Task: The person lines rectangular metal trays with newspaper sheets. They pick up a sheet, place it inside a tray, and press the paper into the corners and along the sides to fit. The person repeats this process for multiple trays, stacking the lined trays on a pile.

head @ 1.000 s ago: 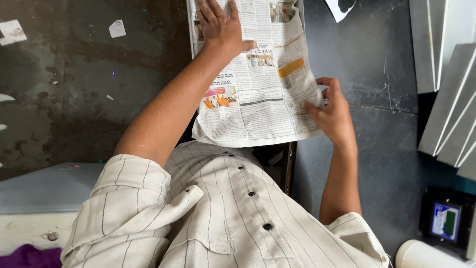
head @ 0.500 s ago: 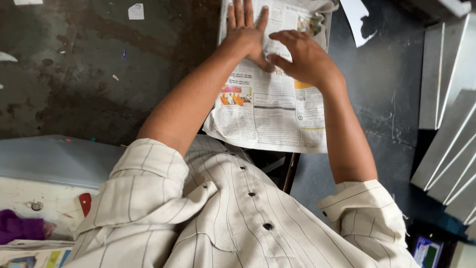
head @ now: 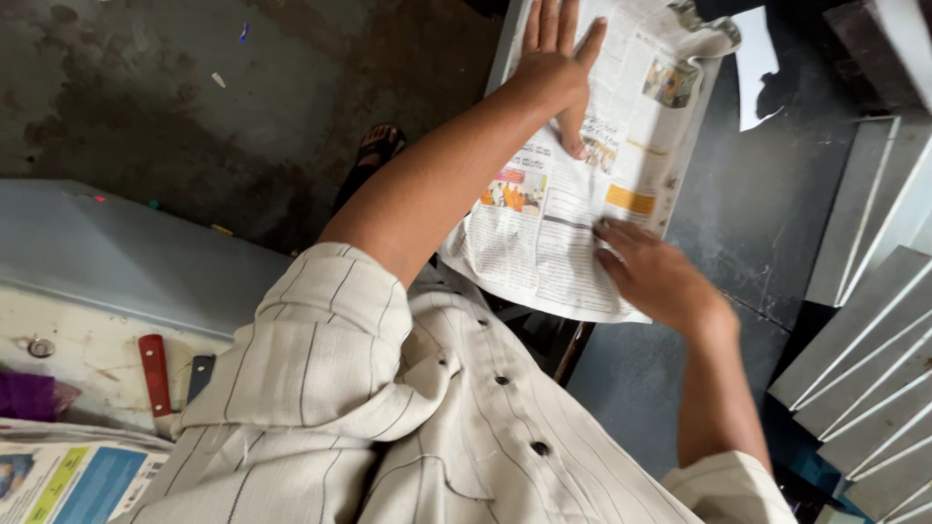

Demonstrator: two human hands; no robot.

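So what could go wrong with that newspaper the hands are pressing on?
The printed newspaper sheet hangs past the near edge of the dark grey table, so it might slide off or tear if pushed hard. The left hand and right hand both press flat on thin paper, so a quick sideways pull could crumple or rip it. The loose white paper scrap beside the sheet could get brushed off.

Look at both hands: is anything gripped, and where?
Nothing is gripped. The left hand lies flat on the newspaper near its far end; the right hand presses its near part.
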